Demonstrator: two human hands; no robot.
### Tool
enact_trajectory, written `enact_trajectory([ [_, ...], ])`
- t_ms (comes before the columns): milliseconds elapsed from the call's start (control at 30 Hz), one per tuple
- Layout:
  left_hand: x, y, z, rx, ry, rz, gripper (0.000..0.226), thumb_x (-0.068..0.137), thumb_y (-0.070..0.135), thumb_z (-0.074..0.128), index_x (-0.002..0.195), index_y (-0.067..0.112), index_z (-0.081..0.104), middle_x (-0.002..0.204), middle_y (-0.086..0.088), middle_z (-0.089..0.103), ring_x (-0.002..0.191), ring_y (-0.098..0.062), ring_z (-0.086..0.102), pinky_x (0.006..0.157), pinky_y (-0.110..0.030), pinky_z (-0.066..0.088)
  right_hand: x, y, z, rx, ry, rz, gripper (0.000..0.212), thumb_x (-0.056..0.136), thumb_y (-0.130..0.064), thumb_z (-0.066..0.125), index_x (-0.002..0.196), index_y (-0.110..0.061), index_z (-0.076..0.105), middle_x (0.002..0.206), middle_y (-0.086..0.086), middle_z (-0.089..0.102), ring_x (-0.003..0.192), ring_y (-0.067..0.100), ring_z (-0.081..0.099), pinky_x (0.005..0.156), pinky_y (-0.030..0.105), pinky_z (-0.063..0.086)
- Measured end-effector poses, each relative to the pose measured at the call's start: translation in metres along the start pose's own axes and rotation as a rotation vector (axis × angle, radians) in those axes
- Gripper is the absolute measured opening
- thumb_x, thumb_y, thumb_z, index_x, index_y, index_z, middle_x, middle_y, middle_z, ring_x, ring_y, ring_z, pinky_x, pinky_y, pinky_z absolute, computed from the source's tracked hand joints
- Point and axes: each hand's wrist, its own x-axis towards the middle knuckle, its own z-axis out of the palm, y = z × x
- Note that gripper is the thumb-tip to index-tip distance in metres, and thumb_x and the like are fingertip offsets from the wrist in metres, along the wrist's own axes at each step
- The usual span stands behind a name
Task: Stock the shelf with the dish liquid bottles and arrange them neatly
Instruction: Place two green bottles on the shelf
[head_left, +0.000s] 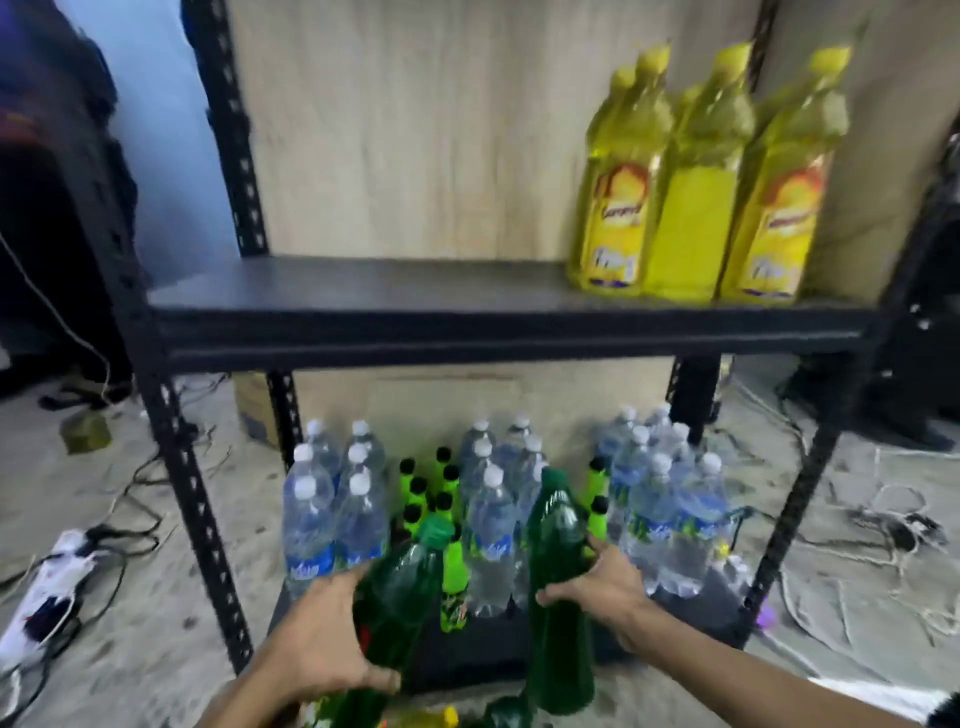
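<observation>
Now we hold two green dish liquid bottles low in front of the rack, one in each hand. Our left hand (322, 639) has its grip wrapped around the left green bottle (400, 603), which leans with its green cap toward the right. Our right hand (597, 587) has its grip clasped on the right green bottle (558, 587), which stands nearly upright. Beyond them, on the bottom shelf (691, 608), stand clear water bottles (493, 525) and small bright green soda bottles (454, 571) with black caps. Higher up, the black middle shelf (363, 306) carries yellow dish liquid bottles (685, 192) clustered at its right end, the left part bare. Cables and a power strip (47, 587) lie on the floor at left.
</observation>
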Motion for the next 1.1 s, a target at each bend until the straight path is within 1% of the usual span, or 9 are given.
enact_trajectory([
  [100, -0.013, 0.081, -0.058, -0.05, 0.111, 0.085, 0.121, 0.037, 0.063, 0.094, 0.142, 0.036, 0.038, 0.126, 0.028, 0.04, 0.128, -0.003, 0.049, 0.103, -0.015, 0.041, -0.028, -0.072, -0.061, 0.017, -0.016, -0.179, 0.101, 0.029, -0.039, 0.101, 0.12, -0.02, 0.059, 0.103, -0.007, 0.072, 0.097, 0.009, 0.068, 0.085, 0.026, 0.057],
  [233, -0.012, 0.179, -0.132, -0.095, 0.297, 0.192, 0.096, 0.028, 0.06, 0.098, 0.115, 0.036, 0.063, 0.106, 0.026, 0.072, 0.103, 0.007, 0.067, 0.09, -0.014, 0.052, -0.066, -0.16, -0.14, 0.072, -0.015, -0.399, 0.073, 0.034, -0.028, 0.101, 0.1, -0.02, 0.071, 0.091, -0.007, 0.078, 0.082, 0.006, 0.074, 0.081, 0.031, 0.061],
  [300, -0.007, 0.229, -0.164, -0.085, 0.414, 0.224, 0.102, 0.026, 0.068, 0.093, 0.118, 0.035, 0.063, 0.107, 0.021, 0.072, 0.1, 0.004, 0.067, 0.093, -0.022, 0.054, -0.08, -0.197, -0.173, 0.121, 0.025, -0.487, 0.075, 0.031, -0.031, 0.101, 0.1, -0.022, 0.072, 0.091, -0.006, 0.079, 0.088, 0.011, 0.075, 0.085, 0.038, 0.061],
  [400, 0.015, 0.291, -0.197, -0.178, 0.503, 0.251, 0.083, 0.036, 0.052, 0.099, 0.108, 0.032, 0.064, 0.105, 0.012, 0.07, 0.102, -0.008, 0.066, 0.096, -0.032, 0.054, -0.089, -0.24, -0.211, 0.18, 0.104, -0.55, 0.077, 0.03, -0.028, 0.1, 0.101, -0.023, 0.07, 0.086, -0.005, 0.079, 0.084, 0.015, 0.076, 0.078, 0.044, 0.063],
  [533, 0.077, 0.353, -0.221, -0.236, 0.602, 0.212, 0.115, 0.029, 0.059, 0.096, 0.13, 0.017, 0.058, 0.12, 0.004, 0.069, 0.114, -0.017, 0.064, 0.1, -0.038, 0.054, -0.085, -0.291, -0.242, 0.235, 0.25, -0.612, 0.08, 0.026, -0.034, 0.097, 0.101, -0.023, 0.07, 0.086, -0.005, 0.078, 0.086, 0.017, 0.074, 0.078, 0.041, 0.063],
  [600, 0.113, 0.372, -0.227, -0.238, 0.665, 0.178, 0.118, 0.03, 0.063, 0.095, 0.132, 0.017, 0.057, 0.121, 0.003, 0.068, 0.116, -0.019, 0.062, 0.1, -0.037, 0.054, -0.076, -0.313, -0.247, 0.232, 0.289, -0.626, 0.078, 0.034, -0.032, 0.099, 0.105, -0.024, 0.067, 0.092, -0.006, 0.075, 0.091, 0.015, 0.07, 0.079, 0.031, 0.059],
  [700, 0.162, 0.387, -0.231, -0.282, 0.712, 0.131, 0.099, 0.037, 0.053, 0.098, 0.122, 0.018, 0.062, 0.113, 0.003, 0.069, 0.11, -0.018, 0.063, 0.091, -0.028, 0.053, -0.053, -0.342, -0.242, 0.221, 0.311, -0.631, 0.073, 0.044, -0.026, 0.1, 0.107, -0.022, 0.063, 0.092, -0.005, 0.069, 0.085, 0.013, 0.064, 0.069, 0.023, 0.052],
  [833, 0.222, 0.377, -0.232, -0.306, 0.725, 0.068, 0.089, 0.042, 0.04, 0.099, 0.121, 0.018, 0.064, 0.116, -0.002, 0.071, 0.112, -0.023, 0.065, 0.093, -0.03, 0.055, -0.016, -0.365, -0.215, 0.14, 0.355, -0.602, 0.086, 0.031, -0.039, 0.1, 0.108, -0.019, 0.066, 0.098, 0.0, 0.075, 0.097, 0.022, 0.071, 0.082, 0.039, 0.061],
  [1100, 0.296, 0.338, -0.228, -0.392, 0.671, 0.026, 0.078, 0.055, 0.027, 0.096, 0.124, 0.016, 0.06, 0.117, -0.007, 0.068, 0.112, -0.026, 0.063, 0.093, -0.033, 0.056, 0.033, -0.375, -0.185, 0.057, 0.441, -0.529, 0.083, 0.041, -0.046, 0.098, 0.111, -0.016, 0.066, 0.107, 0.005, 0.074, 0.104, 0.027, 0.069, 0.084, 0.039, 0.06],
])
